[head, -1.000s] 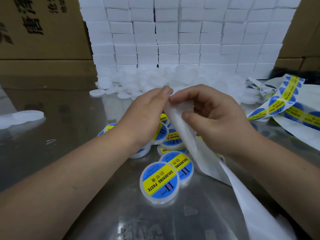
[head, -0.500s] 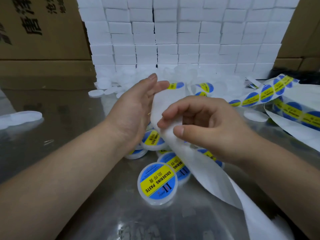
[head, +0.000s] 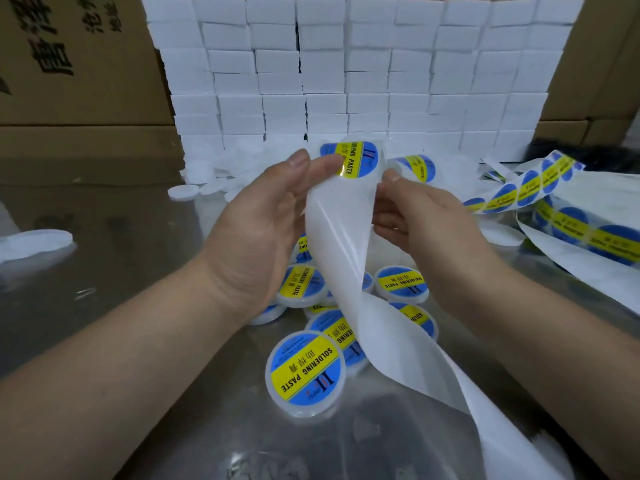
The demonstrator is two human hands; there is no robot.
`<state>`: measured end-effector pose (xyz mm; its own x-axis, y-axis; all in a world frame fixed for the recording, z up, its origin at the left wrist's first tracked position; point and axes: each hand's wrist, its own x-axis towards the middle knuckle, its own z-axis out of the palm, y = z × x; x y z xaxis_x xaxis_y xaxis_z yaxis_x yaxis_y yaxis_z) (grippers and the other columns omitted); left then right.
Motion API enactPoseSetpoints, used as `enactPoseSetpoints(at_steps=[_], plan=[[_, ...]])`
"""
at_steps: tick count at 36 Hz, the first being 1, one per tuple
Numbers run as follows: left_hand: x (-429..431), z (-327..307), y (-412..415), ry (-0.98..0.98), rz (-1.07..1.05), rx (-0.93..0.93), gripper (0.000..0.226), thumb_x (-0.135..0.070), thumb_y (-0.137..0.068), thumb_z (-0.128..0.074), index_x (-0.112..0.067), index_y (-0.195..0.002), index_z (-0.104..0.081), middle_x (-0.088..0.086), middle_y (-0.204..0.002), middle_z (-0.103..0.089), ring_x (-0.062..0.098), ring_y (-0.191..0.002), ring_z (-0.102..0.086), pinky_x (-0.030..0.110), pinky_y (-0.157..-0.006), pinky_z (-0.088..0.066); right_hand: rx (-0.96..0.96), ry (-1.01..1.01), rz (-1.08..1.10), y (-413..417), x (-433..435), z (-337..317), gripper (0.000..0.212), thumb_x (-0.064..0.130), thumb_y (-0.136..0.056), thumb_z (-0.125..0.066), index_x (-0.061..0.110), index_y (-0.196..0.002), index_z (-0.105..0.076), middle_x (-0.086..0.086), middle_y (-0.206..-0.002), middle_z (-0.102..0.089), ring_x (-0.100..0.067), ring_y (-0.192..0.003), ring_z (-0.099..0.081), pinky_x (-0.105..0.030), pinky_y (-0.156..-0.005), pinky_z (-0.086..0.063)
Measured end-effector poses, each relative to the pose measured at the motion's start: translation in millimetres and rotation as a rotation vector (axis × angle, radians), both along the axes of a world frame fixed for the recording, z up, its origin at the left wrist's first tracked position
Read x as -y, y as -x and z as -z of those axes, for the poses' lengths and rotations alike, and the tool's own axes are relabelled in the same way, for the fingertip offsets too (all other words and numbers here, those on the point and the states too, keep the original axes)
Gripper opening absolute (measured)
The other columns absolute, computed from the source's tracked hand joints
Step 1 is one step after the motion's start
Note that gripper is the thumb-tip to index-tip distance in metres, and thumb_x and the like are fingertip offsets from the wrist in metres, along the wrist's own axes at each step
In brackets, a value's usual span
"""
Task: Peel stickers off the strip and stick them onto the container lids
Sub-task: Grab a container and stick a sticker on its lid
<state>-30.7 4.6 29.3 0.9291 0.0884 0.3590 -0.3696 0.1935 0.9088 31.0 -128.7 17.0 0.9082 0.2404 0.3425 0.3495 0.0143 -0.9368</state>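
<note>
Strip axis: I see the strip (head: 341, 244) running lengthwise from the fold at the hands down to the lower right. It twists once on the way and leaves the view at the bottom edge.
Strip face: its bare white backing is turned towards me.
Far run: past the fold, the strip carries on to the right and lies on the bench (head: 131, 271) with a row of stickers showing.
Sticker: one sticker (head: 356, 157) sits at the crest of the fold. Its yellow band runs along the strip's length, and the lettering reads sideways from my view.
Right grip: the right hand (head: 429, 220) is narrow on the strip. Its curled fingers and thumb pinch the right edge just below the sticker.
Left grip: the left hand (head: 266, 220) has a fingertip on the sticker's left edge. Its other fingers are hidden behind the strip, so I cannot tell whether it pinches.
Hand pose: the left palm faces right and the right knuckles face up. Both hands are raised above the bench with the strip between them.
Below: labelled lids (head: 306, 367) lie clustered on the bench under the hands.
Behind: plain lids (head: 185, 191) are heaped in front of stacked white boxes (head: 346, 81).
</note>
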Motion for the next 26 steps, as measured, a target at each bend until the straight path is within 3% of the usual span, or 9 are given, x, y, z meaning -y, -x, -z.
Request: enactPoseSetpoints(at_steps=[2,5,7,9,12,16,19,22,26], plan=[[2.8,-0.8,2.4,-0.051,0.021,0.011,0.058,-0.041,-0.068,-0.037,-0.007,-0.109,-0.060,0.012,-0.118,-0.063,0.022,-0.112,-0.058,0.035,-0.101,-0.040,-0.036,-0.023,-0.022,-0.3,0.1,-0.6,0.028,0.046,-0.083,-0.053,0.022,-0.082,-0.066,0.001,-0.099,-0.070,-0.016,-0.098,-0.064,-0.039,-0.097,-0.046],[5.5,1.2,4.4,-0.119,0.061,0.001,0.052,-0.041,-0.068,-0.038,-0.008,-0.100,-0.063,0.008,-0.105,-0.068,0.016,-0.100,-0.062,0.026,-0.092,-0.046,-0.066,-0.091,-0.023,-1.5,2.4,-2.2,0.021,0.036,-0.087,-0.056,0.019,-0.077,-0.065,-0.005,-0.098,-0.070,-0.019,-0.098,-0.065,-0.037,-0.094,-0.048],[5.9,2.5,4.4,-0.168,0.066,-0.021,0.050,-0.043,-0.070,-0.040,-0.008,-0.097,-0.064,0.007,-0.104,-0.069,0.015,-0.098,-0.064,0.025,-0.090,-0.048,-0.089,-0.129,-0.016,-1.5,3.3,-3.7,0.017,0.029,-0.087,-0.057,0.015,-0.080,-0.063,-0.007,-0.093,-0.071,-0.016,-0.086,-0.068,-0.027,-0.080,-0.052],[5.1,3.7,3.6,-0.219,0.054,-0.045,0.040,-0.044,-0.076,-0.050,-0.011,-0.092,-0.068,0.005,-0.101,-0.071,0.013,-0.098,-0.064,0.026,-0.093,-0.047,-0.097,-0.179,-0.016,-0.7,3.5,-4.6,0.017,0.024,-0.087,-0.058,0.013,-0.078,-0.066,0.000,-0.074,-0.069,-0.010,-0.066,-0.065,-0.020,-0.062,-0.050],[3.6,5.5,1.5,-0.274,0.051,-0.073,0.042,-0.044,-0.076,-0.041,-0.017,-0.082,-0.073,0.002,-0.098,-0.072,0.014,-0.101,-0.064,0.033,-0.102,-0.039,-0.093,-0.236,-0.035,0.1,3.9,-5.4,0.037,0.011,-0.088,-0.055,0.019,-0.054,-0.064,0.008,-0.051,-0.059,-0.007,-0.049,-0.056,-0.019,-0.051,-0.044],[4.7,7.4,0.4,-0.368,0.038,-0.084,0.045,-0.047,-0.077,-0.038,-0.023,-0.068,-0.075,-0.006,-0.088,-0.072,0.010,-0.096,-0.064,0.037,-0.102,-0.040,-0.140,-0.307,-0.097,-2.7,5.6,-5.8,0.023,0.001,-0.087,-0.053,0.010,-0.066,-0.059,-0.003,-0.061,-0.061,-0.017,-0.059,-0.058,-0.028,-0.061,-0.047],[5.5,6.9,-1.8,-0.355,-0.047,-0.085,0.042,-0.041,-0.086,-0.046,-0.021,-0.055,-0.066,-0.009,-0.070,-0.067,0.005,-0.075,-0.062,0.033,-0.086,-0.046,-0.201,-0.386,-0.205,-3.5,4.8,-7.5,0.016,-0.003,-0.087,-0.049,0.007,-0.083,-0.061,-0.006,-0.075,-0.068,-0.019,-0.069,-0.065,-0.029,-0.067,-0.054],[5.3,5.8,-5.3,-0.317,-0.177,-0.073,0.030,-0.028,-0.093,-0.047,-0.018,-0.067,-0.057,-0.007,-0.072,-0.069,0.009,-0.070,-0.063,0.032,-0.076,-0.048,-0.216,-0.412,-0.262,-3.0,4.4,-8.8,0.018,-0.004,-0.087,-0.048,0.007,-0.088,-0.063,-0.002,-0.075,-0.070,-0.014,-0.069,-0.067,-0.027,-0.070,-0.056],[3.5,6.9,-8.6,-0.320,-0.283,-0.058,0.006,-0.026,-0.088,-0.056,-0.030,-0.086,-0.052,-0.005,-0.092,-0.066,0.008,-0.074,-0.064,0.026,-0.069,-0.050,-0.151,-0.315,-0.226,-1.5,3.9,-6.5,0.014,0.000,-0.086,-0.053,0.008,-0.087,-0.064,-0.003,-0.076,-0.071,-0.017,-0.071,-0.067,-0.033,-0.076,-0.054]])
